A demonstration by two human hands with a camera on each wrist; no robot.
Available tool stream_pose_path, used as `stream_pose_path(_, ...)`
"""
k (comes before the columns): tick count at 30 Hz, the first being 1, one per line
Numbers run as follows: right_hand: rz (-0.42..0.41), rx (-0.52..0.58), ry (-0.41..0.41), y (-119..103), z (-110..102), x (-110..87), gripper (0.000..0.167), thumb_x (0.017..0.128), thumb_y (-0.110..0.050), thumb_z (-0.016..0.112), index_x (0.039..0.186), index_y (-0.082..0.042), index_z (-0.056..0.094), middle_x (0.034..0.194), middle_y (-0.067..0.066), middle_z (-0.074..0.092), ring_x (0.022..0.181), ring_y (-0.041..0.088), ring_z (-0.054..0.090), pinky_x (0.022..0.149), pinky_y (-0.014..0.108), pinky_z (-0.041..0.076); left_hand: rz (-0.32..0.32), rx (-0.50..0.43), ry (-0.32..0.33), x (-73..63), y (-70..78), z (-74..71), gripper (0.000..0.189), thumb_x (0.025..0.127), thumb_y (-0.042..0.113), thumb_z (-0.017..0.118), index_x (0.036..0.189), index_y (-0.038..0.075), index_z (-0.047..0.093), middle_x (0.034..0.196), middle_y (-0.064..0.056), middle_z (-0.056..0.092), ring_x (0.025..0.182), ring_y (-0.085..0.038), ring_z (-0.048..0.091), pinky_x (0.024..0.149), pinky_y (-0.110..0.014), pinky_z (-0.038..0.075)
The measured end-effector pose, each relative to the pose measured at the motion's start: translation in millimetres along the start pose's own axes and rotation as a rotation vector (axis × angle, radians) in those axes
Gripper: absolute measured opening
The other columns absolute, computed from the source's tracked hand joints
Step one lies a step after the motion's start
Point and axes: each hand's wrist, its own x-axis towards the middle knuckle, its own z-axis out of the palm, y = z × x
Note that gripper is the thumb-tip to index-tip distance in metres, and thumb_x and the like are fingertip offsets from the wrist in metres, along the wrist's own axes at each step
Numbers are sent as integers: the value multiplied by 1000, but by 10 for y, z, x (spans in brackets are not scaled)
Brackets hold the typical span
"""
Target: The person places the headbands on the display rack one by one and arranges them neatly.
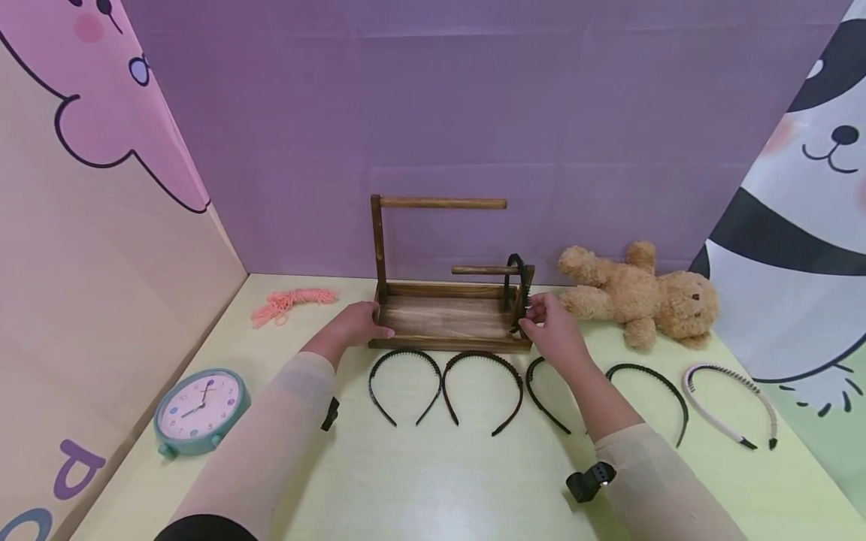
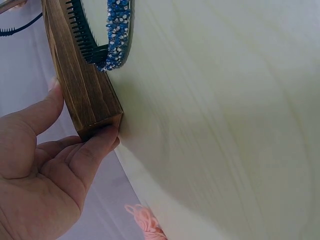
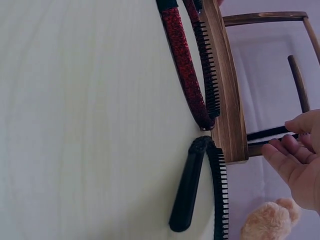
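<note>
- The left hand (image 1: 356, 322) grips the left end of the wooden stand (image 1: 446, 344), thumb on one side and fingers bent round the corner
- The right hand (image 1: 558, 330) is at the stand's right end, fingers partly bent beside a black headband (image 1: 524, 289) hung on the lower bar; whether it pinches the headband, I cannot tell
- The stand's tray lies between both hands
- Nearer the person, between the hands, lie a blue-beaded headband (image 2: 118, 35) and a red glittery headband (image 3: 180, 50)
- A third headband (image 1: 531, 385) lies partly hidden under the right forearm, with a dark headband (image 1: 658, 376) and a white headband (image 1: 734, 374) right of it
- Pink yarn (image 1: 294, 303) and a teal clock (image 1: 199, 409) sit left of the left hand
- A teddy bear (image 1: 649, 297) lies right of the right hand
</note>
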Motion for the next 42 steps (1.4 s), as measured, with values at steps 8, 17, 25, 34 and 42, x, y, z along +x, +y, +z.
stream_pose_path(8,-15,-44,-39,69,-167,-68,49,100,-27,56,140,-4,41,120,14,58,114,36,58,85,47,50,-7,1,2,3,-6,11,78,91,33,71,150,-1,34,151,-21,42,139,-34,40,116,-48,33)
stream_pose_path(17,9,-152,25,384,-698,-170,64,100,-51,47,140,-2,42,122,21,59,112,39,57,83,52,48,-6,2,2,-6,6,1,78,91,33,71,150,-2,33,151,-21,41,141,-35,38,117,-48,32)
stream_pose_path(25,173,-339,10,886,-1240,-284,83,97,-65,38,140,6,38,128,32,51,108,49,55,71,51,47,-7,-7,0,-27,7,-6,78,91,33,70,150,-2,33,151,-22,42,140,-35,39,116,-48,33)
stream_pose_path(34,357,-486,-40,1336,-1570,-432,99,90,-76,39,132,14,36,119,37,54,95,49,58,62,48,46,-8,-4,-5,-33,7,-25,78,92,33,70,151,-2,32,152,-21,40,141,-35,38,117,-48,32)
stream_pose_path(42,459,-561,-227,1595,-1655,-470,95,91,-75,39,117,16,49,100,32,60,86,43,60,64,46,48,0,5,-3,-25,27,-37,78,92,33,70,151,-3,32,152,-21,41,141,-35,38,117,-48,31)
